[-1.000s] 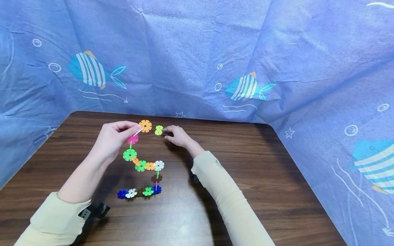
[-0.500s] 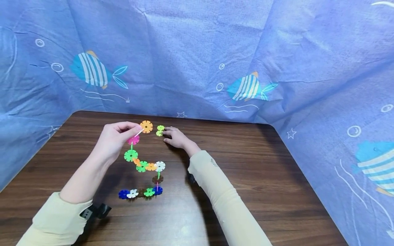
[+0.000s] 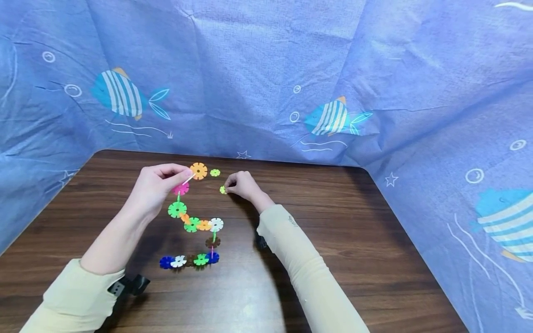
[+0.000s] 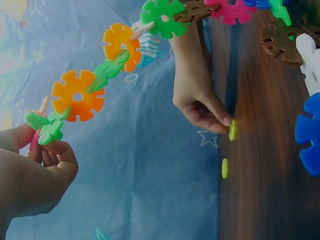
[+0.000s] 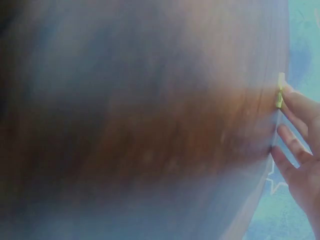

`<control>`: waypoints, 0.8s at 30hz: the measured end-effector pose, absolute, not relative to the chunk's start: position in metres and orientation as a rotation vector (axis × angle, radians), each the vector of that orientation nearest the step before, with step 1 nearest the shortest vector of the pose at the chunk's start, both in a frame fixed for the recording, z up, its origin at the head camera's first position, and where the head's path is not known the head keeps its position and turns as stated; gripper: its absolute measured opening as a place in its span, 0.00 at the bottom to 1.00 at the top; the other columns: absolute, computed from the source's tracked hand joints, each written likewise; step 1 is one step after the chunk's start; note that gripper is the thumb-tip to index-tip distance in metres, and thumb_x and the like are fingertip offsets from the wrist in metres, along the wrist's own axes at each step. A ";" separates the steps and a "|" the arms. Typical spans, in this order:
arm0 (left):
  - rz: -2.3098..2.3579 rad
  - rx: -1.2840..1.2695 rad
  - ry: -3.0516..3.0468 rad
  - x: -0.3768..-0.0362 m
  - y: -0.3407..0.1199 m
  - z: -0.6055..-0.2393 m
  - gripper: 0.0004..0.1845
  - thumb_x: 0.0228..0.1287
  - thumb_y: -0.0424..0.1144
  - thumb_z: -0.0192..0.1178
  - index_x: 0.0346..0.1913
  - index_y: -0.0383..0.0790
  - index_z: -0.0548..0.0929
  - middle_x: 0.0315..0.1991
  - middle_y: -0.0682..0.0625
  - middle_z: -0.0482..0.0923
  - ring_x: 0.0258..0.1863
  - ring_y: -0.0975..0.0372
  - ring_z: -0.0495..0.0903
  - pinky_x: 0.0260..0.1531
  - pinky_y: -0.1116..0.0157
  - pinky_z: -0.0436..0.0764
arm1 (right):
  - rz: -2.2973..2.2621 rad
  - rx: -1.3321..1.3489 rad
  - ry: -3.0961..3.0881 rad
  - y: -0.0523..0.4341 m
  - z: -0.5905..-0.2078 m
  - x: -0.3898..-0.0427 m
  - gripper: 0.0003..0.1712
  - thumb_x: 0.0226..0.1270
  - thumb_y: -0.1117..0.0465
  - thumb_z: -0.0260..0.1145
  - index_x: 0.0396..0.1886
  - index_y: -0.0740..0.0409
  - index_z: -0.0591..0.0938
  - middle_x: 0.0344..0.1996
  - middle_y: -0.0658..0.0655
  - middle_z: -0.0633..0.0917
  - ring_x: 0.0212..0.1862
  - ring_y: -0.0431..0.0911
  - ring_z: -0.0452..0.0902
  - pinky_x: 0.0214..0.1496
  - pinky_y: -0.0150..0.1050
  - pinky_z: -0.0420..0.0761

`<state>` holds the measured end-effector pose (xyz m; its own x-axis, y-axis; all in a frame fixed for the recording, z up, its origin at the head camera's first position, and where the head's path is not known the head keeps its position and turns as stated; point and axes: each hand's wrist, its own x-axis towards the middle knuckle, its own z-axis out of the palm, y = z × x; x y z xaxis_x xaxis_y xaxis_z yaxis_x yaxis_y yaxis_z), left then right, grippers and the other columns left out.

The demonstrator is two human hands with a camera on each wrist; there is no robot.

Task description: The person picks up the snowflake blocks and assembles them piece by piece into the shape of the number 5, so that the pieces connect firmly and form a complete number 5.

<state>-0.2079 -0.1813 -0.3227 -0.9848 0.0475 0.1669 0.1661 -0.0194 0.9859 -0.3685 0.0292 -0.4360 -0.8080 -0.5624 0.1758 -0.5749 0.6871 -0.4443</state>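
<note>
My left hand pinches the upper end of a chain of interlocking plastic snowflake discs, near an orange disc and a pink one. The chain zigzags towards me, in green, orange, white, brown and blue pieces. In the left wrist view, green and orange discs run up from my left fingertips. Thumb and fingertips of my right hand pinch a small yellow-green snowflake disc. A second yellow-green disc lies flat on the table between the orange disc and my right hand.
The dark wooden table ends at the back against a blue curtain printed with striped fish. A black wrist camera sits at my left cuff. Much of the right wrist view is blurred.
The two yellow-green discs lay together; my right hand has taken hold of one and drawn it towards me, apart from the other. My left hand has stayed in place.
</note>
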 end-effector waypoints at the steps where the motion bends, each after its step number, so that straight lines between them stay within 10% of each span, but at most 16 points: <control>1: -2.170 -0.234 -2.143 -0.208 -0.181 -0.322 0.01 0.59 0.38 0.66 0.33 0.46 0.87 0.19 0.55 0.80 0.19 0.66 0.78 0.24 0.72 0.77 | 0.787 0.968 -2.872 0.030 -0.436 -0.368 0.06 0.55 0.61 0.73 0.33 0.55 0.87 0.31 0.50 0.87 0.36 0.39 0.81 0.43 0.27 0.76; 7: -2.142 -0.255 -2.173 -0.209 -0.177 -0.319 0.03 0.59 0.38 0.66 0.34 0.44 0.86 0.18 0.55 0.79 0.19 0.65 0.77 0.24 0.71 0.78 | 0.808 0.957 -2.968 0.034 -0.434 -0.367 0.16 0.55 0.62 0.73 0.45 0.56 0.84 0.34 0.52 0.85 0.37 0.40 0.78 0.42 0.28 0.75; 24: -2.161 -0.268 -2.190 -0.212 -0.162 -0.311 0.04 0.58 0.40 0.67 0.31 0.43 0.86 0.15 0.55 0.77 0.15 0.66 0.72 0.13 0.70 0.69 | 1.366 0.736 -2.703 0.072 -0.403 -0.343 0.07 0.57 0.67 0.70 0.36 0.62 0.85 0.27 0.57 0.86 0.27 0.45 0.82 0.31 0.38 0.83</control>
